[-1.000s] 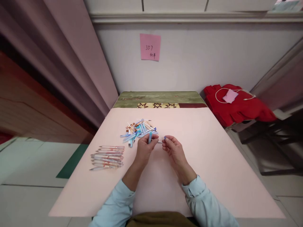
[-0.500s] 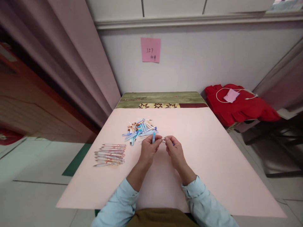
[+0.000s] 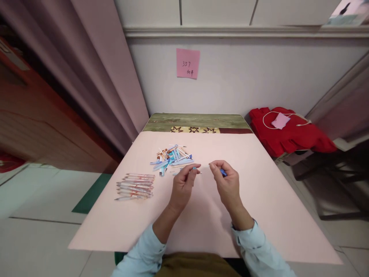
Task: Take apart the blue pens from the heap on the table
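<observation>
The left arm (image 3: 144, 248) angles from seven o'clock toward one, the right arm (image 3: 256, 242) from five toward eleven, left hand (image 3: 182, 185) and right hand (image 3: 229, 184) apart, both pinching.

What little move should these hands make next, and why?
Probably ease the right hand toward the left hand: the left seems to hold a light-blue piece, the right a darker blue piece, and a gap shows between the hands, so these pieces do not touch.
</observation>
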The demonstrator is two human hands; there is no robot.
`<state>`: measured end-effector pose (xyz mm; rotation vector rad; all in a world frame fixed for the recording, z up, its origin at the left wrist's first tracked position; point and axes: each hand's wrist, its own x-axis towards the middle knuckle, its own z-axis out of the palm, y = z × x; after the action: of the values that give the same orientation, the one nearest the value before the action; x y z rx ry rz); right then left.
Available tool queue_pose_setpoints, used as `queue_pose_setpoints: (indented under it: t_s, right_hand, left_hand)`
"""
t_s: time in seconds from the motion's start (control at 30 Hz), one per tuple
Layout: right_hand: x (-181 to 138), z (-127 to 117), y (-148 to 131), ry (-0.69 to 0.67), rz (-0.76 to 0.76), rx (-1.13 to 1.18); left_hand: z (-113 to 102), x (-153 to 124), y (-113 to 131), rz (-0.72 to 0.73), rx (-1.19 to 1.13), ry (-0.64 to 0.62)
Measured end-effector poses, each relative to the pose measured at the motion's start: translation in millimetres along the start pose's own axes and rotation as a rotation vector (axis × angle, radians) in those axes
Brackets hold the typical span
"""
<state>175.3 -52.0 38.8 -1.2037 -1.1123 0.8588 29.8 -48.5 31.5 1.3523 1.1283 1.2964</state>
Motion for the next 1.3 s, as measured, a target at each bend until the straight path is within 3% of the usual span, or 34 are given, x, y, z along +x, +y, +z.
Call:
queue_pose_setpoints:
  t_s: [0.27,0.77,0.97,1.13,1.3]
  right_hand:
    - [-10,-4,-30,-0.06,-0.141,-0.14]
    - [-17,-6,-32,-0.093,-0.17,-0.194]
    - [-16,-10,-32,-0.181,-0.245,-0.311]
    - [-15,-11,-26,-0.265,-0.113,-0.23]
    - [-14,-9,-22,-0.234,0.098,-0.01]
  left_hand:
    - [-6,-10,19,0.281,0.281,-0.07]
    - [-8,-15,24,0.407,0.439,-0.059]
    - [-10,-14,20,0.474,0.618,-0.074]
    - [-12,-14,16,0.479,0.687,-0.092]
    - [-12,-15,19,0.47,0.648,-0.088]
